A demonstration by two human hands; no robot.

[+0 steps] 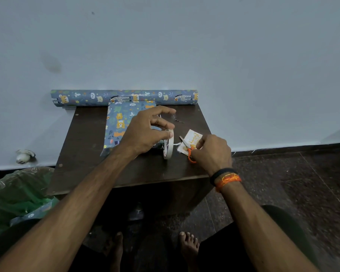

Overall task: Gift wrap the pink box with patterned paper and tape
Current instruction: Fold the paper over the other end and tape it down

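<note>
The box (124, 124) lies toward twelve o'clock on the counter (86, 154), already covered in the patterned paper on the faces I can see, so none of its pink shows. My left hand (145, 132) hovers over its near right corner and pinches the tape roll (168, 144), thumb on the rim and fingers curled above, the roll standing on edge just at three o'clock of the box. My right hand (210, 152) sits at three o'clock of the roll, fingers curled round the orange-handled scissors (188, 148), whose blades point toward the roll over a small printed card (192, 140). The spare paper roll (124, 98) lies along the wall at twelve.

The risks, as I judge them: a short strip seems drawn from the roll toward the blades, though it is too faint to be sure. If I cut with slack in it, the strip may curl and stick to itself or to the card. The blades are close to my left fingertips, so a hasty snip could nick them. Letting go of the box while I cut could let an untaped flap spring open.
</note>
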